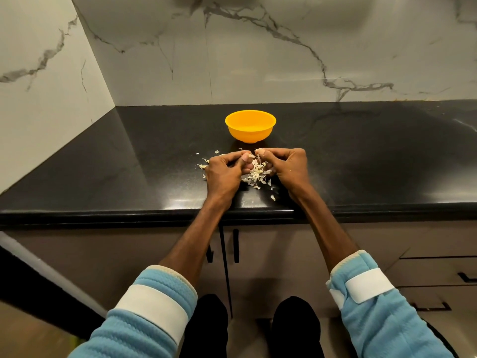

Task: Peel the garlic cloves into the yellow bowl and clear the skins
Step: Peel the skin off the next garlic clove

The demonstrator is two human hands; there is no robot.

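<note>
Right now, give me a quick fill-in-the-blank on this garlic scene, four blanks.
1. The bowl beyond the hands is ____ in colour.
2. The pile of garlic skins lies ____ the left hand and the right hand.
3. The skins rest on a ____ counter.
4. The pale garlic piece is pinched at the fingertips of the ____ hand.

Missing words: yellow; between; black; right.

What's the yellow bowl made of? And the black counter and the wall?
Yellow bowl: probably plastic, one even bright colour, thin rim, soft sheen. Black counter: looks like polished stone, glossy with reflections. Wall: marble-look slab or tile, white with grey veins.
</note>
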